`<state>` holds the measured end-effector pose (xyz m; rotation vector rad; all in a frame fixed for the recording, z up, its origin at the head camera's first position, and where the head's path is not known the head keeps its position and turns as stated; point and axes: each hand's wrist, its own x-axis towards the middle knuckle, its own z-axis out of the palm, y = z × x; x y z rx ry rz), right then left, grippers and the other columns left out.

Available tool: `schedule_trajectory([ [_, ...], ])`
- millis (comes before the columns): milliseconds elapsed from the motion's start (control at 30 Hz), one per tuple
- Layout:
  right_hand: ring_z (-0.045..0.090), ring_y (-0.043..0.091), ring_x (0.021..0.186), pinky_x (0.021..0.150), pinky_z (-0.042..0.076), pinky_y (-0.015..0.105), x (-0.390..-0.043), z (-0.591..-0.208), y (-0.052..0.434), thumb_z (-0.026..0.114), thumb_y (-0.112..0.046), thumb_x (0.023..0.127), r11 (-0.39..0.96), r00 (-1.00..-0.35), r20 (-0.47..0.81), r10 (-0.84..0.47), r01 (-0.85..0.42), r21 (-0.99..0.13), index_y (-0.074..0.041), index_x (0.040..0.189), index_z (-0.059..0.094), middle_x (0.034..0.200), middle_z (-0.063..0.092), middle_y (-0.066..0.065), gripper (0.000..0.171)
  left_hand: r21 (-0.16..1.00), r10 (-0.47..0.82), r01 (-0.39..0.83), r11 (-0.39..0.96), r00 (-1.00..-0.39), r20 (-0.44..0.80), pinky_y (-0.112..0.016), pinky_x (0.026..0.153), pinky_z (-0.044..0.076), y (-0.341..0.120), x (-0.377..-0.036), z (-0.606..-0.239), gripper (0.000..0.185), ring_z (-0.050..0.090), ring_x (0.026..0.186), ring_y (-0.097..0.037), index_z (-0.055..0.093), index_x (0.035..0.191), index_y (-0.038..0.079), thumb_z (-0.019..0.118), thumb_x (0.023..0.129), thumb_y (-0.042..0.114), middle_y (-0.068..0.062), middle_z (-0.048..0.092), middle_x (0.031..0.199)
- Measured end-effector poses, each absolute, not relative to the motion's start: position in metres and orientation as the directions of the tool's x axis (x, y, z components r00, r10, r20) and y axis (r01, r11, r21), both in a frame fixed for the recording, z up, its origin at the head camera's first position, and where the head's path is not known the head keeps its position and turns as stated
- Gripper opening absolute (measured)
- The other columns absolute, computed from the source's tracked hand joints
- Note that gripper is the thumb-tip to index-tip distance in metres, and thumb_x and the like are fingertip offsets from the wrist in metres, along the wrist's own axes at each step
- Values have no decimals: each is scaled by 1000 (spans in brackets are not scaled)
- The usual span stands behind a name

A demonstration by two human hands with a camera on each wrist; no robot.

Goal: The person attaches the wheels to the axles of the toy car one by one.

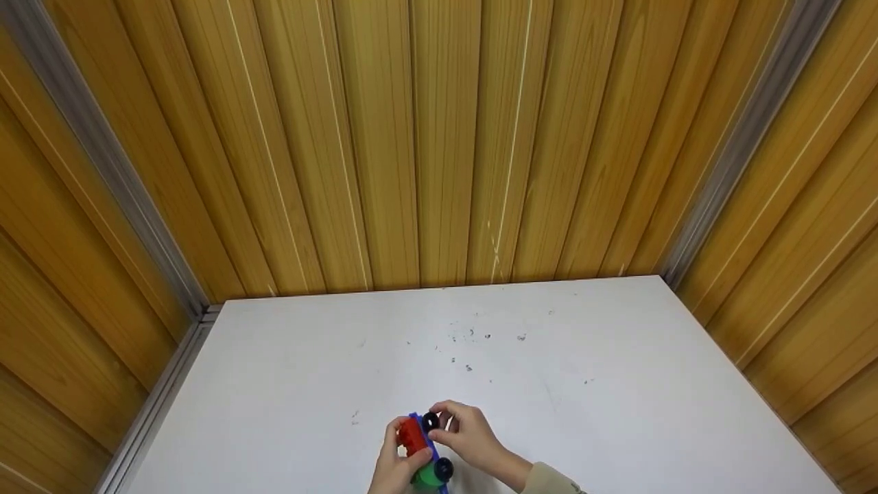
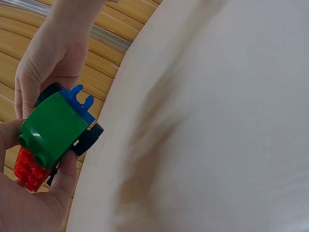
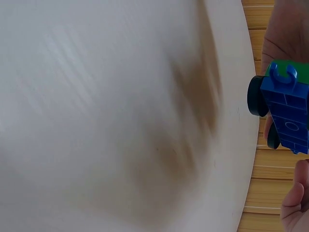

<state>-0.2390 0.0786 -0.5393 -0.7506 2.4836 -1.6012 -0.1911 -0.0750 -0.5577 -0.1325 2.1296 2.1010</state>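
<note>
While held just above the near edge of the white table [image 1: 549, 357], sits between both hands as a small toy car [image 1: 424, 446] of snap-together plastic bricks: blue chassis [image 3: 288, 113], red brick [image 2: 28, 169] and green brick [image 2: 50, 128] stacked on top, black wheels [image 1: 444, 468] at the corners. Left hand [image 1: 392, 465] curled round the body, thumb across the green brick and fingers under the red one, as seen from the left wrist. Right hand [image 1: 468, 433] pinching at the far end, fingertips around the front wheel [image 1: 430, 421].

Probably light and stiff, hard-shelled, smooth enough to slip if squeezed on a slanted face. Likely weak only at the joints: bricks could pop apart under a twist, wheels could pull off their axles. Best taken by the flat sides of the brick stack or along the chassis, not by a wheel or by the small blue hook [image 3: 283, 73] at the end.

Plenty of bare tabletop ahead and to either side for setting down or rolling. Wooden panel walls [image 1: 439, 137] closing in the far and side edges, with a metal rail [image 1: 164, 391] along the left; near edge close under the wrists, so some risk of a dropped piece falling off that side.
</note>
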Motion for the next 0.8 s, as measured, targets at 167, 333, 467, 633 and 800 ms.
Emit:
schedule_trajectory([
  [167,46,-3,56,52,42,12,-238,-537,78,69,-18,75,327,-871,193,-451,-363,-873,-4,101,62,75,62,9,30,987,48,-156,31,-986,-157,-39,73,51,-75,-192,-559,64,58,86,-21,25,129,-2,61,77,6,-30,44,116],
  [333,46,-4,58,53,44,13,-238,-538,79,69,-18,75,339,-867,196,-459,-375,-863,-4,100,61,76,63,8,29,989,44,-143,34,-989,-145,-39,74,51,-75,-190,-558,65,58,88,-22,26,129,-2,63,77,7,-30,44,116],
  [467,47,-4,59,54,46,14,-238,-539,78,68,-18,76,346,-861,205,-464,-390,-853,-4,99,61,76,63,7,28,987,42,-154,35,-987,-156,-41,76,51,-75,-189,-557,66,58,91,-25,25,130,-2,64,77,9,-31,44,117],
  [633,48,-1,61,56,46,14,-236,-536,77,68,-18,76,332,-862,190,-470,-372,-867,-4,101,61,79,64,10,29,979,44,-194,68,-979,-197,-46,78,50,-75,-190,-555,67,58,93,-27,26,131,1,64,77,13,-30,44,119],
  [800,48,-1,62,57,46,13,-235,-536,76,67,-17,77,338,-866,172,-469,-356,-871,-6,101,61,80,63,8,26,973,50,-215,85,-974,-220,-49,79,49,-76,-190,-554,67,57,94,-27,27,132,3,64,78,15,-28,44,119],
])
